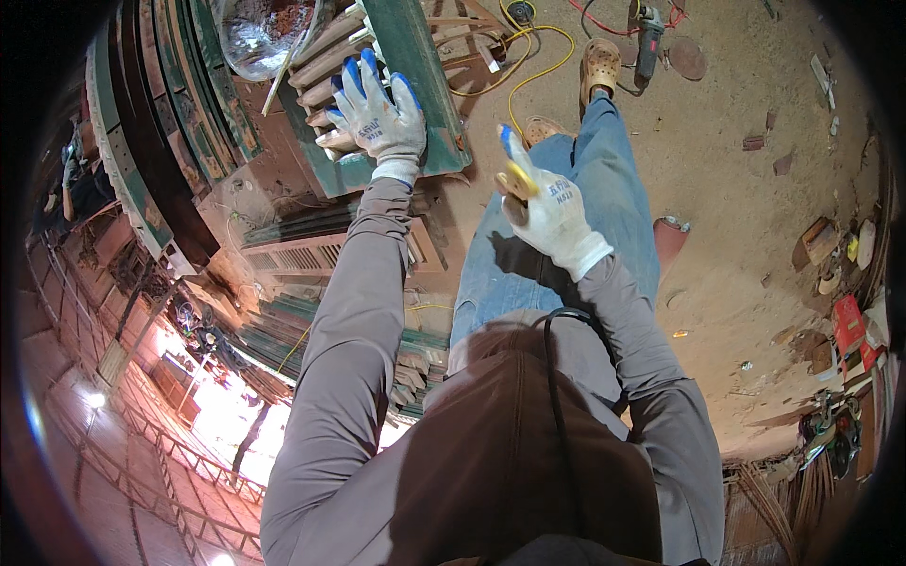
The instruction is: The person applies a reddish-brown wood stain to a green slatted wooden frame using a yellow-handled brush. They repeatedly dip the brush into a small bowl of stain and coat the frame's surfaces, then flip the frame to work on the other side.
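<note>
My left hand, in a white work glove with blue fingertips, lies with fingers spread on a green wooden shutter. Its fingers reach over the worn slats, and its palm is near the frame's right-hand rail. My right hand, gloved alike, is raised over my thighs, apart from the shutter. Its index finger points up while the thumb and other fingers close round a small yellow and tan piece, whose kind I cannot make out.
An angle grinder lies on the dirt floor ahead, beside a round disc. A yellow cord loops near my feet. Further shutters and boards are stacked at left, below a plastic-lined bucket. Scraps and a red object lie at right.
</note>
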{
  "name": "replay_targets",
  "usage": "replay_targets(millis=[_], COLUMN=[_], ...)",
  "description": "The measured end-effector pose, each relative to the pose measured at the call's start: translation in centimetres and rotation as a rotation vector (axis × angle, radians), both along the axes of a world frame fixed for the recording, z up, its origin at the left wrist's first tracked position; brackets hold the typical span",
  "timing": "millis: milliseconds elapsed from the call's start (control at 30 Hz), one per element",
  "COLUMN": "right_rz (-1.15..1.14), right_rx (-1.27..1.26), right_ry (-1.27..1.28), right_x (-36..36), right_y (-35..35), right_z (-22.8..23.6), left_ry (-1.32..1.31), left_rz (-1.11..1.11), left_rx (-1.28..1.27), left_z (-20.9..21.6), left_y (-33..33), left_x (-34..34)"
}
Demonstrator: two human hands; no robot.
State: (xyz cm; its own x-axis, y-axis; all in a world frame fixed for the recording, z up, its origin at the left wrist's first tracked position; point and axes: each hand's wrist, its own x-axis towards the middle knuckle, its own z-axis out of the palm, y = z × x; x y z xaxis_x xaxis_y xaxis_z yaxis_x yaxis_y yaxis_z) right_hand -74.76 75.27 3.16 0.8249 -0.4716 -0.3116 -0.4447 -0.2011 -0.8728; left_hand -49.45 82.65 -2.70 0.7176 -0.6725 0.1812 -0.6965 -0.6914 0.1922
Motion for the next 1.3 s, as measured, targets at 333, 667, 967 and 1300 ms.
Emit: replay_targets(millis=[333,667,967,1300], right_rz=[0.235,0.272,0.245,0.176], right_rx=[0.282,0.14,0.322,0.423], right_ry=[0.057,-0.052,0.152,0.13], right_x=[3.0,-0.4,2.3,1.4], right_y=[-0.7,1.6,-0.2,-0.3], right_z=[-3.4,-6.0,-3.0,-6.1], left_ry=[-0.02,0.007,0.009,0.019], left_rz=[0.006,0.01,-0.01,-0.01], left_rx=[-0.009,-0.021,-0.022,0.007], left_z=[-0.3,0.0,-0.3,0.2], left_y=[-0.2,0.0,-0.3,-0.4], left_x=[0.0,-0.1,0.1,0.0])
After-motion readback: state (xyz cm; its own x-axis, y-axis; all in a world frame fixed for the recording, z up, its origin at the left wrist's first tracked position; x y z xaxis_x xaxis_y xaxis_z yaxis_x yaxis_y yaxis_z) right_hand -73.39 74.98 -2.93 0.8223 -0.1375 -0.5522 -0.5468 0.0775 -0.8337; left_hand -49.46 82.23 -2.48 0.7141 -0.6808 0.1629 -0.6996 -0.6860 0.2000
